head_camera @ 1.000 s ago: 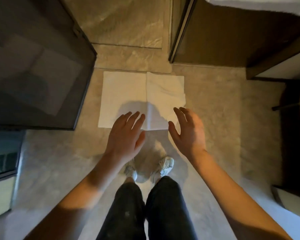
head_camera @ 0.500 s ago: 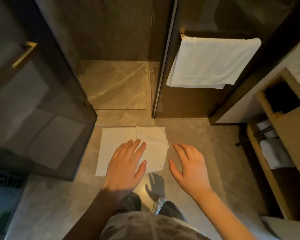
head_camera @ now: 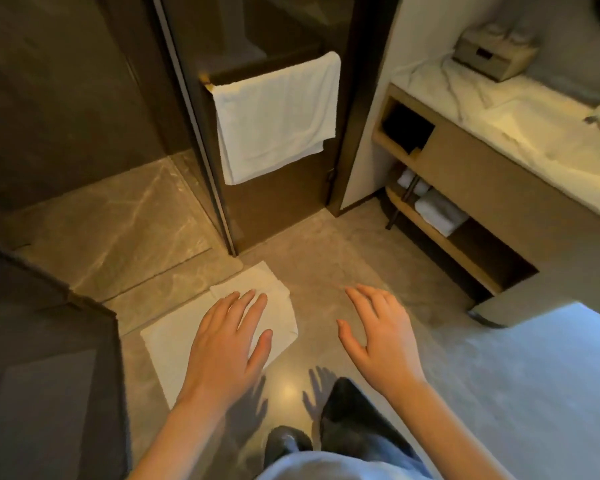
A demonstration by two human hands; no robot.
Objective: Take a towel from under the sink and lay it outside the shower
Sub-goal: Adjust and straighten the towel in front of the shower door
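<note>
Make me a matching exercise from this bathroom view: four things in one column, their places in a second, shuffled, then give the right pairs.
Things:
1. floor towel
2. hanging towel
3. folded towels
4. tissue box

Places:
A. on the marble counter
B. draped over the rail on the glass door
C. on the vanity's low shelf
D. flat on the tiles by the shower threshold

Pairs: 1-D, 2-B, 3-C, 4-A

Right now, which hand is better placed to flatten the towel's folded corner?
Left. The left hand hangs over the towel beside the fold; the right hand is open over bare floor.
</note>
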